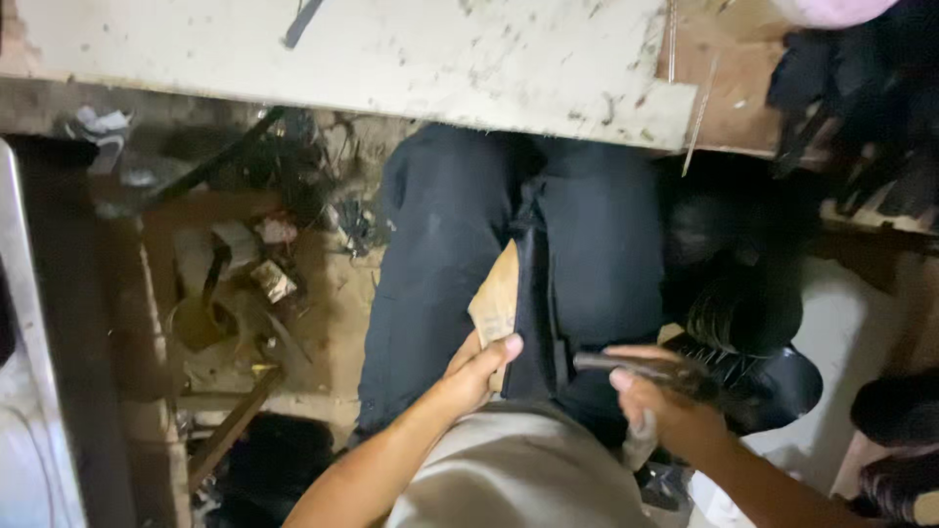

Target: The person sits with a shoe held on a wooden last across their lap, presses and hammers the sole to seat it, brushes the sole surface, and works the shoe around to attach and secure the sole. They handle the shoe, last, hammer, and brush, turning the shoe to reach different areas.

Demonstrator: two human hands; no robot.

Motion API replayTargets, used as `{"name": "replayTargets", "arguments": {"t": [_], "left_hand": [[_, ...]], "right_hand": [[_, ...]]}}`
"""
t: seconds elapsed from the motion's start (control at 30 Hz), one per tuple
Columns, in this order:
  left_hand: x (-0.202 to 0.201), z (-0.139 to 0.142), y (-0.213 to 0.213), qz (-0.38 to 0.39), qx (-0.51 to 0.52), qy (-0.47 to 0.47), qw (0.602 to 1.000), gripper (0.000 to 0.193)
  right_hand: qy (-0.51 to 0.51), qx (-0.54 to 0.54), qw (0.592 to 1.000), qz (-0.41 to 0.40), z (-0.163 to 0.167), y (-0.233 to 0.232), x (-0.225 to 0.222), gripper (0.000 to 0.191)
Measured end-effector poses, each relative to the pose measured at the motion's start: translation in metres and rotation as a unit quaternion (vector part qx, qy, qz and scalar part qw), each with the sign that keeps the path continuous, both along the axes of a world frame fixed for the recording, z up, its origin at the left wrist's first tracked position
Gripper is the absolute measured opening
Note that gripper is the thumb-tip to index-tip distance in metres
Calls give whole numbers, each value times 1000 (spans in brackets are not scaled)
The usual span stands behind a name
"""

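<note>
- Your left hand (479, 367) sits over your lap, fingers curled shut around the lower end of a tan folded piece (497, 298) of paper or card; thumb lies across its front.
- The tan piece stands nearly upright, pointed tip up, resting against your dark trousers (440, 254) between the two thighs.
- Your right hand (665, 406) is lower right, just beside the left but not touching it. Fingers closed around a dark, slim tool (636, 367) that lies roughly level, its free end pointing left toward the tan piece. Blurred; you cannot tell what kind of tool it is.
- A bit of pale material (641, 440) shows under the right palm; too blurred to name.
- Dark ribbed object (743, 313) with a glossy rounded base sits right of your right thigh, just behind the right hand.
- Above your knees: the edge of a scuffed whitish counter (391, 59), marked with dark specks.
- Left of your legs: dirt floor (337, 293) littered with scraps, wires and wooden strips (230, 430).
- Far left: a pale metal edge (20, 293) runs down the frame.
- Upper right: dark cloth heaped (851, 88) on a wooden surface.
</note>
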State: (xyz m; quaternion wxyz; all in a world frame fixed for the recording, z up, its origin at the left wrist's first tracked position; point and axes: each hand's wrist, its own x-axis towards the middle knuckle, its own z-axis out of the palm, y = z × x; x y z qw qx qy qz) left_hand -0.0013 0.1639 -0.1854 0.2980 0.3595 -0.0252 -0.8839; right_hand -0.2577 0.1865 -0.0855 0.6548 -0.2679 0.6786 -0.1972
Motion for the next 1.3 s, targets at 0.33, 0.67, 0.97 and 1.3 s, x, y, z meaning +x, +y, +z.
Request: {"name": "replayTargets", "arguments": {"t": [0.33, 0.67, 0.97, 1.3], "left_hand": [[2, -4, 11, -15, 5, -13, 1000, 69], [9, 3, 6, -13, 40, 7, 999, 79], [5, -1, 11, 30, 37, 16, 999, 76], [-3, -3, 8, 46, -6, 27, 999, 78]], "right_hand": [[70, -285, 902, 317, -8, -19, 0, 22], [0, 76, 996, 45, -4, -26, 19, 29], [19, 46, 994, 96, 7, -14, 5, 29], [132, -95, 966, 200, 14, 14, 22, 32]]}}
